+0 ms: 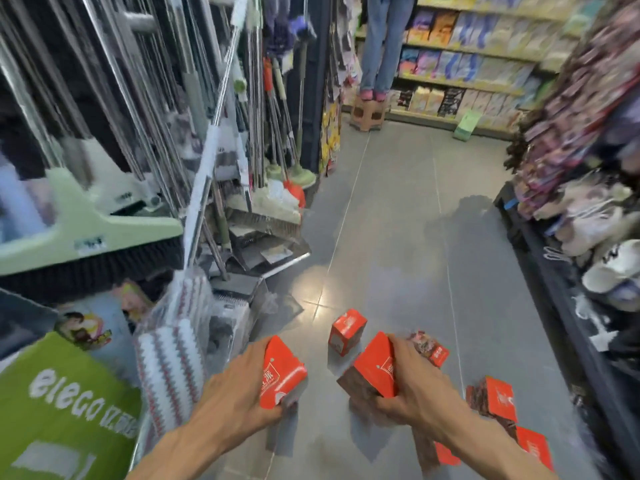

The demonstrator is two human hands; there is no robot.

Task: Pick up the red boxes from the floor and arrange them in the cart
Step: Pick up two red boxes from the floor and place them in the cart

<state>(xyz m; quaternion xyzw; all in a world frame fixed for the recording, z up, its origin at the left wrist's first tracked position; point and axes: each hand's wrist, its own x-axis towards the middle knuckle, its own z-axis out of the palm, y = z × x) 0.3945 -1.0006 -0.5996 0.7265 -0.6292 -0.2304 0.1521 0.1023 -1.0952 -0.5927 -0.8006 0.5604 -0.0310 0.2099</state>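
Note:
My left hand [239, 386] grips a red box [282, 374] above the grey floor, thumb underneath it. A second red box [375, 370] is held by my right hand [415, 382], tilted with a dark side facing down. One red box [347, 331] stands alone on the floor just beyond both hands. Several more red boxes [495, 398] lie on the floor to the right, partly hidden behind my right forearm. At the lower left, the cart's metal edge [136, 448] shows, with a green package [65, 410] and a striped bundle [169, 362] in it.
Brooms and mops [207, 133] crowd the left side, dustpans [266, 247] at their foot. A low dark shelf with shoes [602, 271] runs along the right. A person stands on a stool [369, 114] at the aisle's far end.

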